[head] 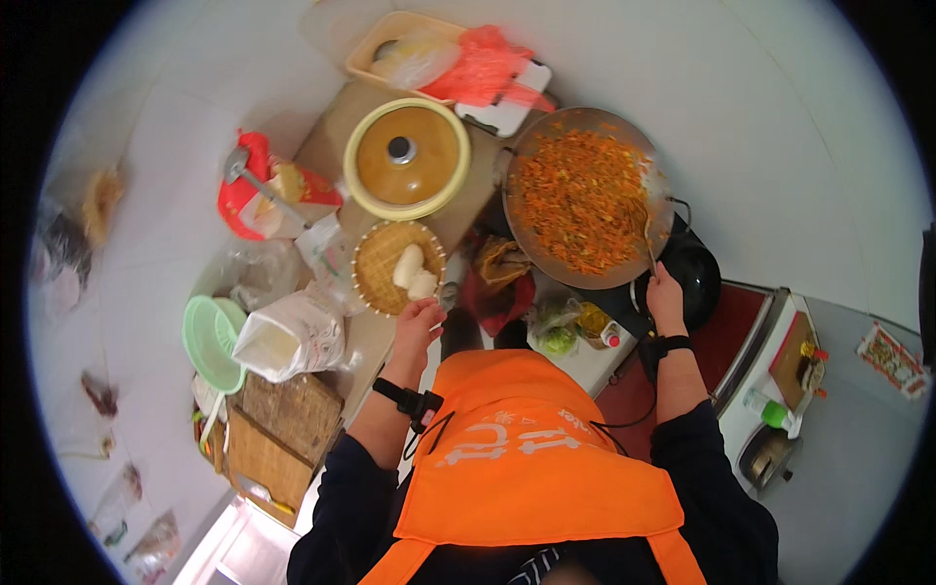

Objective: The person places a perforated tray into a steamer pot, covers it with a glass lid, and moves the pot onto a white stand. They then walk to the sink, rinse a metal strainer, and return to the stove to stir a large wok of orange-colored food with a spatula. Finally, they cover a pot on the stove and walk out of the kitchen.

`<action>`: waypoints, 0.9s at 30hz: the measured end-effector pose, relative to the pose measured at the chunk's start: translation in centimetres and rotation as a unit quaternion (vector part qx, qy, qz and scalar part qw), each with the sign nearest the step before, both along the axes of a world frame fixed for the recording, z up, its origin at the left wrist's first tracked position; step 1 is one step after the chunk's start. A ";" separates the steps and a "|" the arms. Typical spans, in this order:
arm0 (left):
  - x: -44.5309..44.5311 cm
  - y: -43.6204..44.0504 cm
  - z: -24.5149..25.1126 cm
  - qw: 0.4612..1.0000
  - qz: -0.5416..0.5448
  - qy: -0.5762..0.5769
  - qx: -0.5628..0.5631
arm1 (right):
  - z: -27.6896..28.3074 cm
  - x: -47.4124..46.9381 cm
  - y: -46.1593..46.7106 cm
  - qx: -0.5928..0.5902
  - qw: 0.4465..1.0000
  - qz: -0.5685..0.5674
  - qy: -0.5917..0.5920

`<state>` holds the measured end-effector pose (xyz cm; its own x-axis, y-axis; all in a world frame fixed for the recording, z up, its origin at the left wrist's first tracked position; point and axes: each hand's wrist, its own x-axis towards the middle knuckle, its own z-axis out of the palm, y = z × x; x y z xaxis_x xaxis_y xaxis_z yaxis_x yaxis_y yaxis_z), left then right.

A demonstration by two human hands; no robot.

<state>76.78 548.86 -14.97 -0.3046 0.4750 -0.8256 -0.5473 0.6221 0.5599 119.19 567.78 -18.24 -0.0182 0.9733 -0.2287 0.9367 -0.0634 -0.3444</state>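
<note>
My right hand (664, 296) grips the handle of a spatula (648, 228), whose blade rests in a wide wok (515, 252). Shredded orange vegetables (578, 197), which look like carrot mixed with paler bits, cover much of the wok's inside. At the near edge of a round woven basket (371, 270), my left hand (415, 329) hovers with loosely curled fingers, and nothing shows in them. Pale, peeled-looking pieces (411, 269) lie in that basket, close to my fingertips. Beyond it sits a yellow-rimmed pot with a glass lid (380, 172).
A ladle (267, 189) leans over a red bag (232, 201) on the left. Nearby are a white sack (311, 336), a green colander (208, 336) and wooden cutting boards (267, 457). A black pan (698, 281) sits beside the wok. Bottles (598, 325) stand below.
</note>
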 end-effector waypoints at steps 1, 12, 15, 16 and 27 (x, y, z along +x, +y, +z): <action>0.7 0.9 -0.3 1.000 -0.019 -0.009 0.002 | 1.2 -0.1 0.0 0.000 1.000 0.001 -0.017; 1.6 21.6 -9.7 0.893 -0.198 0.383 0.131 | 2.0 1.1 0.2 -0.007 0.998 -0.045 -0.038; 1.8 25.6 -10.2 0.841 -0.254 0.462 0.125 | 1.9 1.9 -0.1 -0.020 0.997 -0.066 -0.040; 1.8 26.6 -10.3 0.832 -0.273 0.470 0.113 | 1.7 2.1 0.1 -0.039 0.995 -0.078 -0.048; -0.1 29.6 -12.2 0.785 -0.355 0.504 0.068 | -6.1 1.4 6.1 -0.261 0.888 -0.242 0.292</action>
